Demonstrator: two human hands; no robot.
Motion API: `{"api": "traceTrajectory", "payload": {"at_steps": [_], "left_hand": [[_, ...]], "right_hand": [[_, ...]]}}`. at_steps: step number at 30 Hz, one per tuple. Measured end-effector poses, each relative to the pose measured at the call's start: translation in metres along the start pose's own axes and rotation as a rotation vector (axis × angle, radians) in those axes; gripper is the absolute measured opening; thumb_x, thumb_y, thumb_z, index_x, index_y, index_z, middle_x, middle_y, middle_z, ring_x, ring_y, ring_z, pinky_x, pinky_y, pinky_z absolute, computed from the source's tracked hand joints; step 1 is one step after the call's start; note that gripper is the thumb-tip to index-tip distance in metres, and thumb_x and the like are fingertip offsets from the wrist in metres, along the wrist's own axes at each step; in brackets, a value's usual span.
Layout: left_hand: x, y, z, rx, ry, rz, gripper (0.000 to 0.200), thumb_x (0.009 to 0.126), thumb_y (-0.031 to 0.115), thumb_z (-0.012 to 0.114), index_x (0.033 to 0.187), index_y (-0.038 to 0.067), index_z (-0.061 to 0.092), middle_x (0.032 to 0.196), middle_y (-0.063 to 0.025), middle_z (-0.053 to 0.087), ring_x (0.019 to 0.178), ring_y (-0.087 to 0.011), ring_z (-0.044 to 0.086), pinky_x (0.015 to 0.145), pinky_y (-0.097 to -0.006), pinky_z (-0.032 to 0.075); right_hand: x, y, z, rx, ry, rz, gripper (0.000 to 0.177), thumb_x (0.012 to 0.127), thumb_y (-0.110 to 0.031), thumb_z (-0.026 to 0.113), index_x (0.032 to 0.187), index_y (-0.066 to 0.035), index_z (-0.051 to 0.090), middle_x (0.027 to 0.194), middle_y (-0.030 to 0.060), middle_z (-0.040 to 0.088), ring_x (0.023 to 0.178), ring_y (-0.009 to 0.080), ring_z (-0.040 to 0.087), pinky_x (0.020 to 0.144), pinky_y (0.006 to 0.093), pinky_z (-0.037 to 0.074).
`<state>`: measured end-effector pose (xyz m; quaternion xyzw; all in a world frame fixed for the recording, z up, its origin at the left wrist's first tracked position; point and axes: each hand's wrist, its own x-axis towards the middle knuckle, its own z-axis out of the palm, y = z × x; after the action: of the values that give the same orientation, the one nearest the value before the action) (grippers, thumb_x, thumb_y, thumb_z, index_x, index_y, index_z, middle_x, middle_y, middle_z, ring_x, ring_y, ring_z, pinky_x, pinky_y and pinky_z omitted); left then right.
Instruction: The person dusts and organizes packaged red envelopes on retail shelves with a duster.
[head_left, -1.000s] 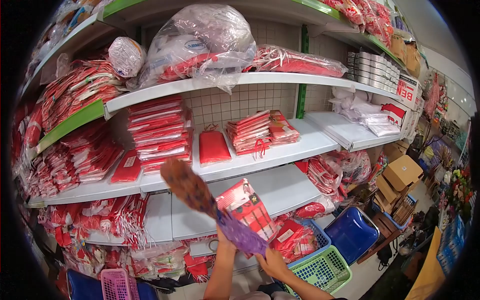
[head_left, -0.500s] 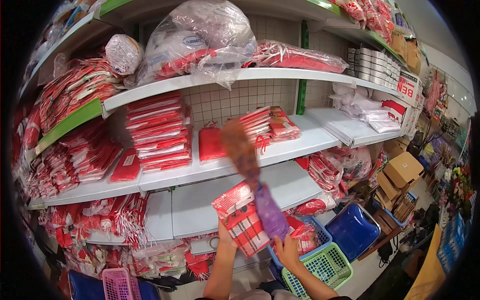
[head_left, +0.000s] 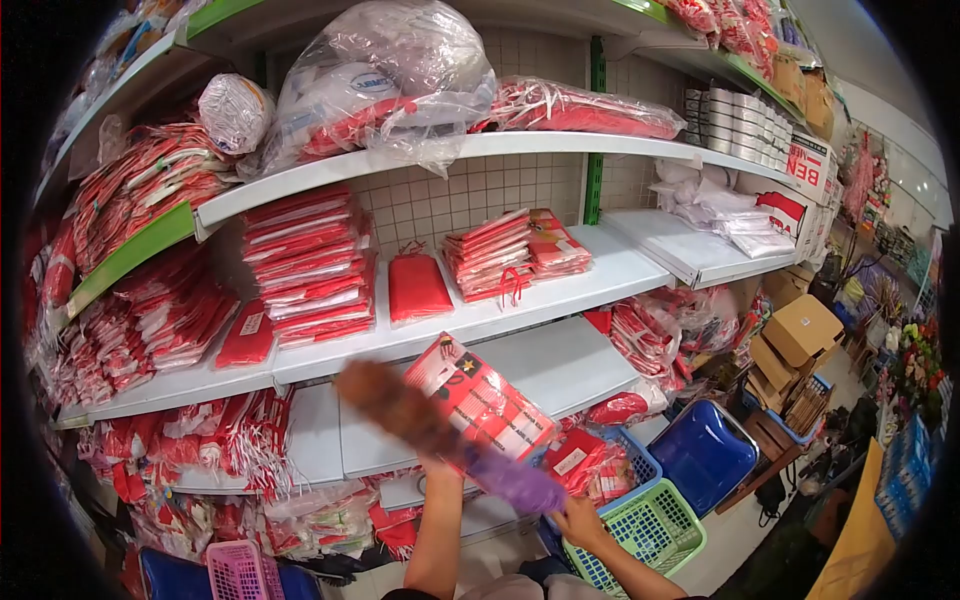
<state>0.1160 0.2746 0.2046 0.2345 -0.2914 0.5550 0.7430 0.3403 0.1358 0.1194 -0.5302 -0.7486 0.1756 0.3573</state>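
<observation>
My left hand [head_left: 442, 471] is closed on the lower edge of a red and white plastic-wrapped packet [head_left: 490, 395], held tilted below the middle shelf. In my right hand [head_left: 580, 524] is the purple end of a long duster [head_left: 515, 482]. Its brown end is smeared by motion and points up and left. The duster crosses in front of the packet's lower left side and partly hides my left fingers.
Tall stacks of red and white packets [head_left: 308, 270] fill the middle shelf [head_left: 450, 335], beside a red packet [head_left: 419, 286] and a smaller pile [head_left: 488, 255]. Below right are a blue basket [head_left: 645, 465], a green basket [head_left: 690, 530] and a blue stool [head_left: 706, 455].
The duster has swung down to the left, from nearly upright to slanting across the packet. The packet has turned and risen slightly. Both hands keep their holds.
</observation>
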Motion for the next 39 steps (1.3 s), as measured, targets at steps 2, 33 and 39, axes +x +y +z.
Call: {"api": "traceTrajectory", "payload": {"at_steps": [2, 33, 39], "left_hand": [[-0.002, -0.007, 0.029, 0.311, 0.454, 0.252, 0.048, 0.093, 0.044, 0.036, 0.122, 0.007, 0.046, 0.119, -0.0108, 0.053, 0.107, -0.0300, 0.052, 0.090, -0.0452, 0.044], [0.043, -0.048, 0.034, 0.341, 0.568, 0.073, 0.050, 0.091, 0.045, 0.030, 0.117, 0.007, 0.050, 0.112, -0.0118, 0.057, 0.101, -0.0276, 0.056, 0.087, -0.0415, 0.046], [0.072, -0.054, -0.009, 0.304, 0.516, -0.066, 0.050, 0.090, 0.047, 0.031, 0.110, 0.008, 0.054, 0.104, -0.0115, 0.059, 0.093, -0.0266, 0.058, 0.081, -0.0411, 0.047]], "right_hand": [[0.010, 0.000, -0.003, 0.142, 0.205, 0.022, 0.029, 0.084, -0.024, 0.056, 0.095, 0.003, 0.054, 0.075, 0.0252, 0.058, 0.063, 0.0416, 0.056, 0.059, 0.0448, 0.045], [0.054, -0.016, -0.047, 0.098, 0.146, 0.205, 0.030, 0.083, -0.027, 0.057, 0.092, 0.002, 0.055, 0.066, 0.0228, 0.059, 0.064, 0.0398, 0.060, 0.058, 0.0448, 0.047], [0.079, -0.001, -0.079, -0.205, 0.115, 0.121, 0.031, 0.079, -0.018, 0.062, 0.101, 0.002, 0.054, 0.068, 0.0227, 0.059, 0.062, 0.0399, 0.059, 0.058, 0.0468, 0.045]]}}
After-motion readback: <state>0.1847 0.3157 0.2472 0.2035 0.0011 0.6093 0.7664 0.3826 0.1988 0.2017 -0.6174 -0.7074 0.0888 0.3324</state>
